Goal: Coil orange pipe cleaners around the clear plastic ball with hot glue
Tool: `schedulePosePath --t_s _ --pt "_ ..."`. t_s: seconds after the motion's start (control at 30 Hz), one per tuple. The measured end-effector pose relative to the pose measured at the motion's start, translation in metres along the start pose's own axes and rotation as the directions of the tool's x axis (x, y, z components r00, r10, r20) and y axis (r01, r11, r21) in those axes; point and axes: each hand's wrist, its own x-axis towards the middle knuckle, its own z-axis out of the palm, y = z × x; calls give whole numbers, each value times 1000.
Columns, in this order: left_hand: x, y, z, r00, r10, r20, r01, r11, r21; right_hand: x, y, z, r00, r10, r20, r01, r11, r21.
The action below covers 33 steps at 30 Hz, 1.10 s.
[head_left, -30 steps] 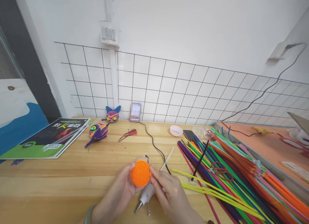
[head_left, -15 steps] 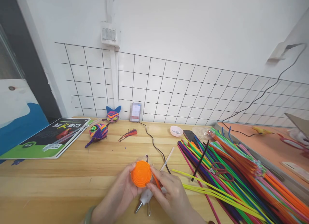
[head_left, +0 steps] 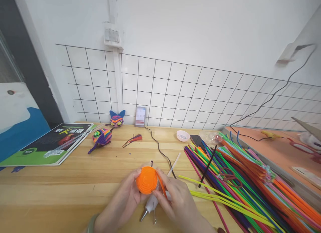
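An orange pipe-cleaner coil (head_left: 146, 180), wound in a tight round spiral, faces up between my two hands. My left hand (head_left: 130, 189) is closed around its left side. On the right, my right hand (head_left: 175, 195) pinches the loose orange pipe cleaner (head_left: 161, 183) that runs off the coil's edge, its fingertips touching the rim. Beneath my hands lies a white glue gun (head_left: 151, 203) with a metal nozzle, partly covered by the right fingers. A translucent glue stick (head_left: 176, 161) points out behind it. The underside of the coil is hidden.
Bundles of coloured pipe cleaners (head_left: 233, 179) spread across the right, with red-handled scissors (head_left: 229, 177) on them. Two striped pipe-cleaner figures (head_left: 102, 137) stand at the back left, near a magazine (head_left: 59, 142). A pink bowl (head_left: 183, 136) and a black cable (head_left: 160, 149) lie behind my hands.
Both hands keep almost the same hold. The orange coil tilts very slightly, and the view shifts a little. Nothing has been let go or picked up.
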Motion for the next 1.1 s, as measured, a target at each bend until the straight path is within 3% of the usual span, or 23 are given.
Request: schedulePosePath --t_s 0.2,0.47,0.7,0.93,1.1 --pt "2 0 -2 999 -14 -40 13 1000 -9 4 0 -2 997 -63 50 67 993 -93" --pt "2 -3 -4 999 3 47 -3 1000 1 4 0 -1 998 -60 12 61 996 -58" --pt "2 -3 -4 999 31 10 -31 998 -60 2 1 -1 998 -66 8 67 995 -74" --pt "1 -1 0 997 37 72 -33 998 -47 2 1 -2 998 -58 -36 55 995 -79" --pt "1 0 1 998 34 46 -33 999 -34 1 3 -1 995 -66 -73 59 994 -91"
